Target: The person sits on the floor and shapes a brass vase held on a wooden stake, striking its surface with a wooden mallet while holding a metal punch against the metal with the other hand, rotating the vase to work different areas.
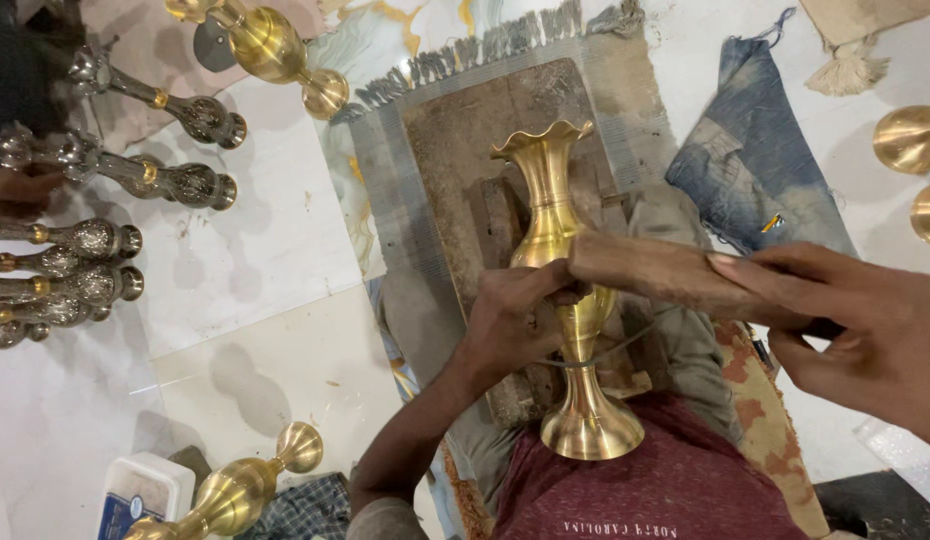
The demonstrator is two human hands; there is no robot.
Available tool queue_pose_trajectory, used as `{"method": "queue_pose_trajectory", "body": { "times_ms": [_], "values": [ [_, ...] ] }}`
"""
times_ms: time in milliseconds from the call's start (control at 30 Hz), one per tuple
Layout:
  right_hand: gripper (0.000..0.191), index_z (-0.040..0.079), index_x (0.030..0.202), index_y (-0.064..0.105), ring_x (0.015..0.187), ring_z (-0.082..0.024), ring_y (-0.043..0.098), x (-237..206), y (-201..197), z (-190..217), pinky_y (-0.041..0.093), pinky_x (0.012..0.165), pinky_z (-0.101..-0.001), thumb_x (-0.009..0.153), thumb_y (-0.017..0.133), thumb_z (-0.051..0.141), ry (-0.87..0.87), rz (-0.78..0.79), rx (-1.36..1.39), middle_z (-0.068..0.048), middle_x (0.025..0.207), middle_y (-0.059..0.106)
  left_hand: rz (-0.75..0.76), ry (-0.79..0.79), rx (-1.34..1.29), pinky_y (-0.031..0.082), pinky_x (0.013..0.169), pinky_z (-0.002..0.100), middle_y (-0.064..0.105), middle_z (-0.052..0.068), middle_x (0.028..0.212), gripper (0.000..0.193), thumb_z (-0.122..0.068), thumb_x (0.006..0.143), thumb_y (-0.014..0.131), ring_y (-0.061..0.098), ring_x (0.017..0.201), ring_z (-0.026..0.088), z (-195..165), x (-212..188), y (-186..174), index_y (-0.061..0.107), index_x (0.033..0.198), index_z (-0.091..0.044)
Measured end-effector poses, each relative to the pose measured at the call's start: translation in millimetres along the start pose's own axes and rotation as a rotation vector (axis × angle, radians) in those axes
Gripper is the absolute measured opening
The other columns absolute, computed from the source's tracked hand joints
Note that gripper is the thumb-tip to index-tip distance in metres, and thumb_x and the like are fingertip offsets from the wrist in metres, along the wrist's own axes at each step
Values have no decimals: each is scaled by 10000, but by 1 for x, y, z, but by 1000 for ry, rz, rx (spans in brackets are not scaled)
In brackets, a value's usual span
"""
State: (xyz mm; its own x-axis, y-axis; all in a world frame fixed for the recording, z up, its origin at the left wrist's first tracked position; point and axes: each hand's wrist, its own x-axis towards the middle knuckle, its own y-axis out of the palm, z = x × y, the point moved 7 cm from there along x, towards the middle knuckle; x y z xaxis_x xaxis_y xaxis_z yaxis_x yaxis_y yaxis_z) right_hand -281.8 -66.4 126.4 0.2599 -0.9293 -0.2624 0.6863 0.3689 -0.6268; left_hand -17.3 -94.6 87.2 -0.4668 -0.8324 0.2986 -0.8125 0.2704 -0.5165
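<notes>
While the brass vase (568,290) lies across the person's lap with its frilled mouth pointing away and its round foot against the maroon shirt (675,490), the left hand (515,315) is clamped around its narrow middle, fingers curled tight on the metal. Over that same spot sits a wooden block (665,275), and the right hand (865,325) has it pinched by the far end, thumb on top, so the block pretty much hides the vase's belly from view. A thin wire (625,345) loops around the stem just below the left hand. Under the vase is a worn wooden board (485,150) on a grey fringed mat (385,190), and a faded blue cloth (760,165) is crumpled off to the right. Further out on the white floor you get more brassware: one gold vase (270,45) lying at the top, another gold vase (235,490) at the bottom left beside a white box (135,495), and a row of dark silvery vases (95,240) along the left edge. Two brass domes (915,160) peek in at the right edge.
</notes>
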Motion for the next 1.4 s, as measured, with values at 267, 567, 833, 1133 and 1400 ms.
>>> {"method": "queue_pose_trajectory", "body": {
  "times_ms": [267,567,833,1133,1400],
  "values": [
    [666,57,1413,619,980,-269,733,-65,35,-16,597,793,-310,761,731,-27,-129,-466,5,-210,1271,681,206,169,-20,627,771,327,779,39,967,481,-248,825,853,787,873,184,-11,20,-4,678,1256,-129],
    [442,-35,1169,634,994,-318,713,-107,99,-49,599,800,-340,740,741,-22,-51,-727,-7,-274,1120,667,562,344,114,544,621,389,701,47,739,456,-98,812,758,705,662,209,-14,31,17,727,1238,-257],
    [706,-48,1438,589,1158,-223,666,-95,128,-78,529,996,-318,752,759,-59,-25,-700,175,-229,1293,672,299,226,79,554,619,388,733,62,805,517,-116,727,834,722,691,218,-5,18,3,712,1227,-167],
    [725,60,1475,548,1049,-185,728,-31,24,-5,630,853,-298,782,746,-17,-307,-429,107,-205,1280,678,-127,101,-98,646,799,341,754,114,1050,466,-12,776,762,773,917,235,0,-11,-5,661,1230,-23],
    [881,451,1578,289,786,-135,747,43,-8,63,635,677,-311,834,609,106,-159,327,-789,-8,1303,612,-575,-231,-64,609,711,302,768,92,877,290,121,864,554,795,797,171,-12,-35,-1,728,1066,6]
  ]
}}
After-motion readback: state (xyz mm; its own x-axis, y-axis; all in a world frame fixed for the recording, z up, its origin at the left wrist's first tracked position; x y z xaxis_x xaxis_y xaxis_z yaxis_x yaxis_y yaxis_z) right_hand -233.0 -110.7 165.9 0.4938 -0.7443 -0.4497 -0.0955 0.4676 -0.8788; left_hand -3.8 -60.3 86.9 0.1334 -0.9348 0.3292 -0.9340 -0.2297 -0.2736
